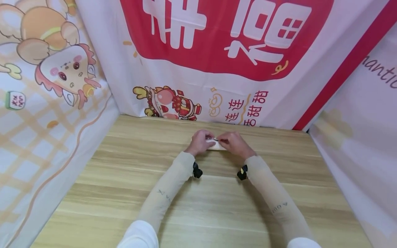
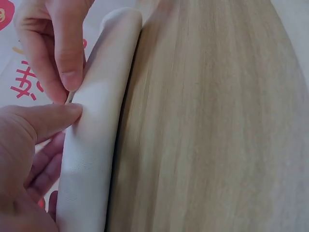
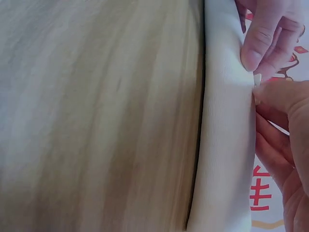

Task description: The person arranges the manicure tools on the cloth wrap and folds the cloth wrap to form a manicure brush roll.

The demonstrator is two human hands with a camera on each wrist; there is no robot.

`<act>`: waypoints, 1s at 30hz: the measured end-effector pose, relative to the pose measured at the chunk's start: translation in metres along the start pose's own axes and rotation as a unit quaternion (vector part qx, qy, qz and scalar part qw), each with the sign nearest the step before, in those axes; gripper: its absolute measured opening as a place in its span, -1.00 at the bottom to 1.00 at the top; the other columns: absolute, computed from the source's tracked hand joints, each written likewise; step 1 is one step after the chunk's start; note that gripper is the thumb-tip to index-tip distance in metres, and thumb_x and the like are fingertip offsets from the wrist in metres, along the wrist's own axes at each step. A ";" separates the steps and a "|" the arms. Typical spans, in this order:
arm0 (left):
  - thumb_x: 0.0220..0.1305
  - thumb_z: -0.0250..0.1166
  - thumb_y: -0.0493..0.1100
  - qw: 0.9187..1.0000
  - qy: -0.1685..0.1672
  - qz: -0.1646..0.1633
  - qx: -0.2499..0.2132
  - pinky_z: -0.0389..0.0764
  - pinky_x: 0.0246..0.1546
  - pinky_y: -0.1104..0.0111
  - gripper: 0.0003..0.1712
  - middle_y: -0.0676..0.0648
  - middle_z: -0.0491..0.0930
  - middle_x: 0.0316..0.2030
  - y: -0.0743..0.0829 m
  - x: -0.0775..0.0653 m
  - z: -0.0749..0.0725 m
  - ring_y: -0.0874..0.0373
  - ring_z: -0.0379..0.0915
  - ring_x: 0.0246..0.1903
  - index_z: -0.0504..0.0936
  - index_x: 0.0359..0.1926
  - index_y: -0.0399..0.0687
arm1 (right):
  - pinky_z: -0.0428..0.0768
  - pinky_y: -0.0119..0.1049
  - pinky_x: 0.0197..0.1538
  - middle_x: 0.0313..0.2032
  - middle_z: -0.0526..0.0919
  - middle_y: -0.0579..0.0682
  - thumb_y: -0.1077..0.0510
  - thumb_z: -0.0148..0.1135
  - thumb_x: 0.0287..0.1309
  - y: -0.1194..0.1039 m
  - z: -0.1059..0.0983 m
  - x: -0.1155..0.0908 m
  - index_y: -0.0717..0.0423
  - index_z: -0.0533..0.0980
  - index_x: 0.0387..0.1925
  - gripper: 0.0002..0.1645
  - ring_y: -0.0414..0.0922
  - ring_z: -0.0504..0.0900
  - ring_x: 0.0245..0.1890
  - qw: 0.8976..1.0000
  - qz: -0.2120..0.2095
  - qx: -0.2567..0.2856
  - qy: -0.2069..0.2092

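Note:
A long, narrow white case (image 1: 217,146) with a smooth, leather-like surface lies on the wooden table, toward its far edge. My left hand (image 1: 200,142) grips the left part of it, thumb on the near face and fingers behind. At the case's far edge, the thumb and index finger of my right hand (image 1: 234,143) pinch a small pale tab (image 3: 257,81). Both hands' fingertips nearly meet there. In the left wrist view the white case (image 2: 91,154) stretches lengthwise, with a dark line along its lower side. The case's far side is hidden.
The wooden table (image 1: 198,206) spreads out on the near side of the case. A white cloth with red print (image 1: 217,69) hangs close behind the hands. Printed cloths also stand at left (image 1: 56,137) and right (image 1: 356,137).

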State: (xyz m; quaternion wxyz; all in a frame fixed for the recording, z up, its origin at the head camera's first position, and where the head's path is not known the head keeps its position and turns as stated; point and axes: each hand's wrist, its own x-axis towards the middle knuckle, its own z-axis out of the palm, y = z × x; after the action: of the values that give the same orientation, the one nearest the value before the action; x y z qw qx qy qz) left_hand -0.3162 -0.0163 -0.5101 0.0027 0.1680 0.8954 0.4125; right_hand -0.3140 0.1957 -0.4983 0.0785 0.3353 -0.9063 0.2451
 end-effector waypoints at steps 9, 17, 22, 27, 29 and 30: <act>0.24 0.55 -0.17 0.989 -0.067 0.078 0.103 0.49 0.32 0.00 -0.65 -0.05 0.73 0.13 -0.006 0.000 -0.010 -0.03 0.59 0.19 0.80 0.06 0.01 | 0.68 -0.07 0.26 0.11 0.78 0.13 0.24 0.52 0.20 -0.009 0.000 -0.007 0.13 0.70 0.15 -0.54 0.09 0.75 0.17 0.999 -0.017 -0.034 -0.028; 0.32 0.49 -0.21 0.956 -0.097 0.200 0.190 0.58 0.27 0.03 -0.61 -0.12 0.71 0.13 -0.008 -0.006 -0.015 -0.07 0.62 0.18 0.76 0.15 -0.08 | 0.69 -0.05 0.24 0.06 0.79 0.20 0.30 0.50 0.21 -0.015 0.009 -0.018 0.17 0.72 0.09 -0.61 0.14 0.76 0.12 0.995 -0.049 -0.084 -0.001; 0.31 0.49 -0.22 0.936 -0.082 0.243 0.239 0.66 0.15 0.09 -0.65 -0.11 0.73 0.07 -0.004 -0.007 -0.017 -0.04 0.66 0.10 0.79 0.12 -0.04 | 0.72 -0.06 0.18 -0.03 0.80 0.20 0.34 0.48 0.21 -0.014 0.013 -0.020 0.24 0.76 -0.03 -0.73 0.13 0.76 0.05 0.992 -0.075 -0.099 0.027; 0.35 0.45 -0.22 0.930 -0.090 0.241 0.261 0.68 0.16 0.11 -0.64 -0.12 0.73 0.09 -0.003 -0.007 -0.015 -0.03 0.66 0.12 0.77 0.16 -0.02 | 0.72 -0.06 0.17 -0.05 0.79 0.21 0.36 0.45 0.24 -0.015 0.016 -0.020 0.28 0.77 -0.07 -0.78 0.13 0.76 0.04 0.992 -0.072 -0.098 0.031; 0.37 0.43 -0.23 0.933 -0.103 0.223 0.261 0.67 0.19 0.09 -0.60 -0.12 0.71 0.14 -0.006 -0.009 -0.013 -0.05 0.64 0.16 0.74 0.21 -0.03 | 0.71 -0.06 0.21 0.02 0.78 0.20 0.34 0.44 0.27 -0.014 0.017 -0.022 0.24 0.75 0.02 -0.71 0.13 0.75 0.10 0.996 -0.045 -0.079 0.011; 0.36 0.43 -0.23 0.936 -0.111 0.215 0.256 0.66 0.21 0.09 -0.58 -0.14 0.70 0.15 -0.006 -0.011 -0.013 -0.06 0.63 0.17 0.73 0.23 -0.06 | 0.70 -0.06 0.23 0.05 0.78 0.20 0.32 0.43 0.28 -0.014 0.017 -0.023 0.22 0.73 0.07 -0.68 0.13 0.74 0.12 0.997 -0.031 -0.064 0.000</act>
State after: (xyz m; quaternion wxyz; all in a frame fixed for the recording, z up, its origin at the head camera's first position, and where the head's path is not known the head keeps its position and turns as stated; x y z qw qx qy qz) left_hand -0.3090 -0.0327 -0.5076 -0.0302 0.3964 0.9070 0.1391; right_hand -0.2869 0.1916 -0.5147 0.1069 0.3577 -0.9092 0.1842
